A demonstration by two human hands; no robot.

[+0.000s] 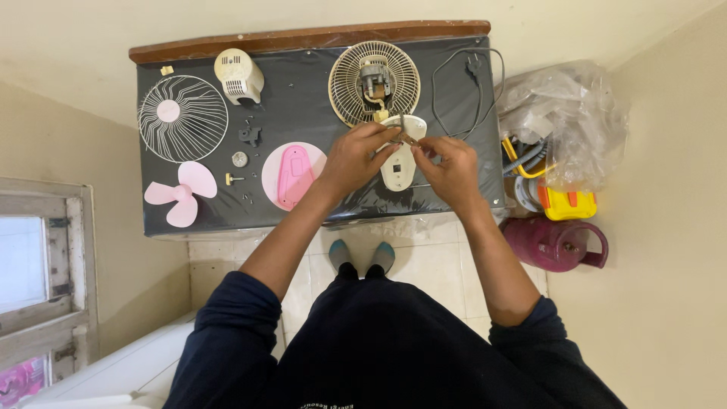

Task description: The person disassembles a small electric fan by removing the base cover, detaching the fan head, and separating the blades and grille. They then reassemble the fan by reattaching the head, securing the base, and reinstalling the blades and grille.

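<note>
A small fan lies in parts on a dark-covered table (303, 91). My left hand (356, 155) and my right hand (450, 168) meet over the cream fan neck and stand (399, 165), which lies below the rear grille with the bare motor (374, 82). Both hands' fingers pinch at the top of the stand, and the right hand seems to hold a thin tool, too small to tell. A pink round base (291, 176) lies just left of my left hand.
On the table's left lie a front wire grille (182, 118), a pink blade (182, 193), a cream motor cover (238, 76) and small screws. A black cord (462, 83) runs at right. Beside the table stand a plastic bag (568, 121), a yellow item and a maroon jug (556, 242).
</note>
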